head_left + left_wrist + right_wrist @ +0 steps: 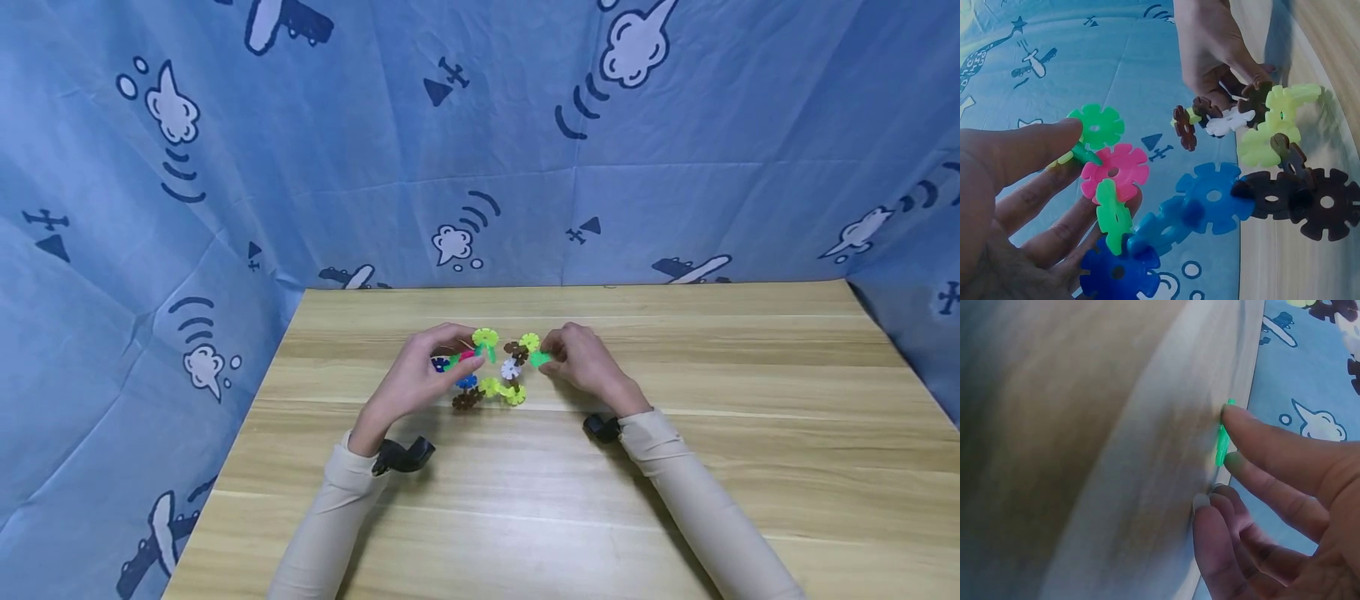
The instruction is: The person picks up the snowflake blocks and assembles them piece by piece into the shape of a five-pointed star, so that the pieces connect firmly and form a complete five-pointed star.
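My left hand (416, 371) pinches one end of a chain of interlocking flower-shaped plastic discs. In the left wrist view, the thumb presses a green disc (1102, 128) there, and a pink disc (1132, 167) follows it. The chain curves on through a blue disc (1200, 187), brown discs (1329, 219), yellow discs (1260, 150) and a white disc (1229, 122). Between thumb and fingers of my right hand (588, 358) is a loose green disc (1222, 440), seen edge-on in the right wrist view. It sits right beside the chain's brown-and-yellow end.
Both hands work over a light wood-grain table (525, 517). Blue printed cloth (510, 150) hangs behind the table's far edge and along its sides. Each wrist wears a black strap-mounted device, such as the left one (405, 456).
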The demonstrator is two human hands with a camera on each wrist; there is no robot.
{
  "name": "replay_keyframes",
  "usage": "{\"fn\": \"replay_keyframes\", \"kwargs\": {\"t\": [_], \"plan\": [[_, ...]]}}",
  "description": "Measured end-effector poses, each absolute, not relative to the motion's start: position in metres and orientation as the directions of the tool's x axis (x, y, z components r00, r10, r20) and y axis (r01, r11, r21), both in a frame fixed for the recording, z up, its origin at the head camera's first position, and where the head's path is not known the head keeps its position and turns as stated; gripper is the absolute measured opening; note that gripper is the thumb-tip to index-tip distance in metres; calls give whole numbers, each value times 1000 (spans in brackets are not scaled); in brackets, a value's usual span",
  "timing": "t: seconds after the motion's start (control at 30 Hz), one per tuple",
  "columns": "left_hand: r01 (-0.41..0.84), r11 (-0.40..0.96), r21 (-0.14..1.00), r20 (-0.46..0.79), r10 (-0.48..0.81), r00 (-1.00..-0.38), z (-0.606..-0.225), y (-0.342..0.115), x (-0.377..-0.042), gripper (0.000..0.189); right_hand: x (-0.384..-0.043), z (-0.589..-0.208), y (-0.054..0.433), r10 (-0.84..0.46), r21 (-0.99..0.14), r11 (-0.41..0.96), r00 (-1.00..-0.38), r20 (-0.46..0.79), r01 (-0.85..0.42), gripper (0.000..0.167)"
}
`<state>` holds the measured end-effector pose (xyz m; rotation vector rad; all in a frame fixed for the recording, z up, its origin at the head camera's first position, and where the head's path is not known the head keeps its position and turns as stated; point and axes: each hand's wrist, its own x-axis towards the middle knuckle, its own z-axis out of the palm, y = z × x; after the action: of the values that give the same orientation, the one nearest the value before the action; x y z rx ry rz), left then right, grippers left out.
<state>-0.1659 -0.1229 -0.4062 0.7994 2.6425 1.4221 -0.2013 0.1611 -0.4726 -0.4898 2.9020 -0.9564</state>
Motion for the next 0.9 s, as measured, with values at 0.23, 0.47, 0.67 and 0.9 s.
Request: {"fn": "replay_keyframes", "kwargs": {"t": [0.23, 0.47, 0.67, 0.9], "plan": [[419, 458, 784, 196, 457, -868, -404, -124, -166, 36, -202, -473, 160, -319, -594, 759, -948, 21, -268, 26], [427, 451, 784, 203, 462, -863, -402, -125, -166, 34, -202, -471, 166, -333, -647, 722, -943, -16, -244, 23], [437, 433, 788, 221, 463, -858, -403, -127, -166, 34, -204, -462, 181, -320, -662, 717, -947, -32, -220, 18], [412, 431, 803, 205, 450, -869, -403, -128, -168, 34, -202, -437, 197, -279, -721, 660, -960, 28, -213, 9]]}}
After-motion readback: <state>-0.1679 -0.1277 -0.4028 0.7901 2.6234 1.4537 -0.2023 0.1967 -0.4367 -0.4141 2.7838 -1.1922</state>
